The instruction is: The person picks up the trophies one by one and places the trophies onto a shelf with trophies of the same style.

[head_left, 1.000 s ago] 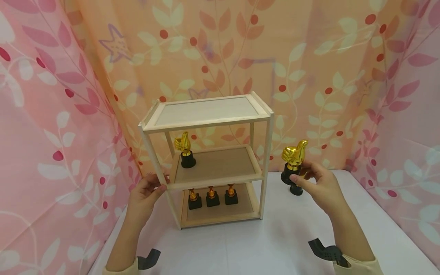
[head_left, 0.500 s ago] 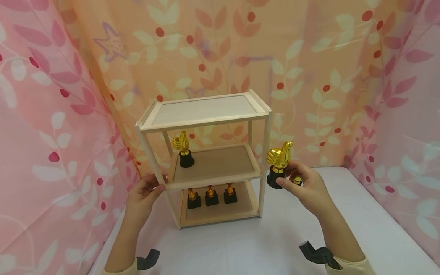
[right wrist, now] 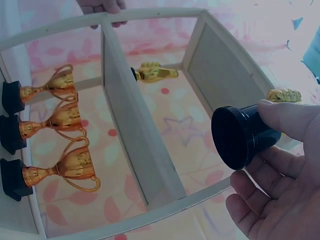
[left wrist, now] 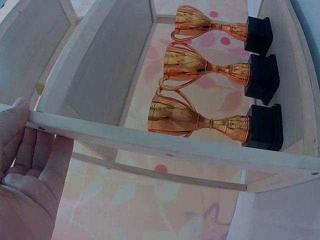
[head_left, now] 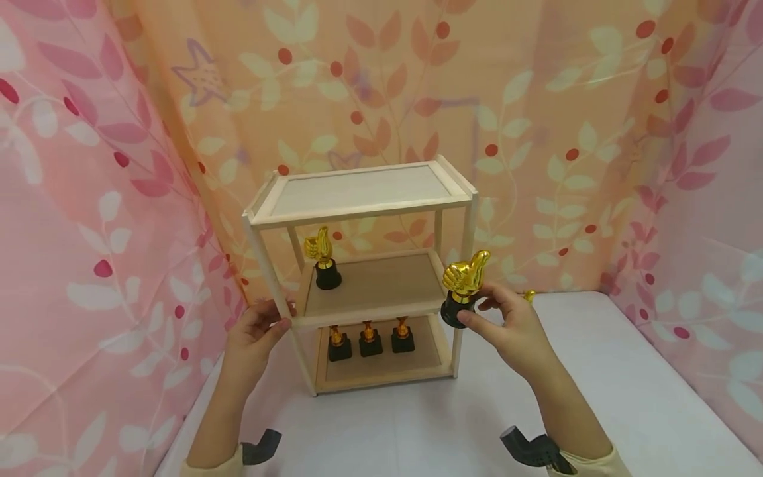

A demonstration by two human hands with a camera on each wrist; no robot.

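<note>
Thumbs-up trophy [head_left: 463,286], pinched by its black base in right hand [head_left: 512,331], has moved left from beside the rack to front-right post, level w/ middle shelf [head_left: 381,285]. Left hand [head_left: 253,334], fingers straight, still steadies rack [head_left: 357,212] at front-left post.
</note>
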